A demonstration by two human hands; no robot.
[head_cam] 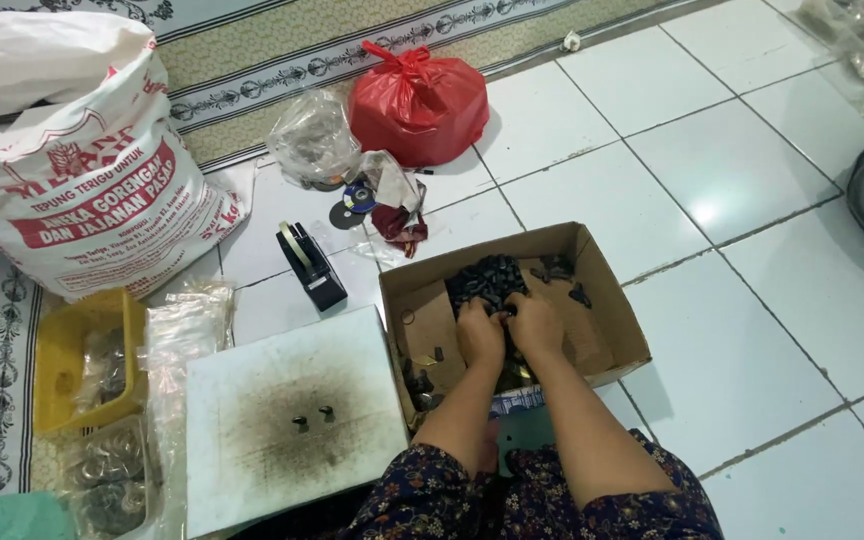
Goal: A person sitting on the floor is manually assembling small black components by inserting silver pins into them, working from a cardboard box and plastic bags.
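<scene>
Both hands are reaching down into an open cardboard box that is sitting on the white tiled floor just in front of the person. The left hand and the right hand are lying side by side, touching, with fingers curled down into a heap of small black parts piled toward the back of the box; whether either hand is actually gripping any parts is not showing, since the fingertips are buried in the heap. A few loose black parts are lying apart near the box's far right corner. Just left of the box, a white board with a dark smudge is lying flat, carrying two small dark pieces near its middle. Behind the board, a black tape dispenser is standing on the floor. A yellow tray and clear plastic bags are sitting at the left, beneath a large white printed sack. Farther back, a knotted red plastic bag is resting beside a clear bag.
</scene>
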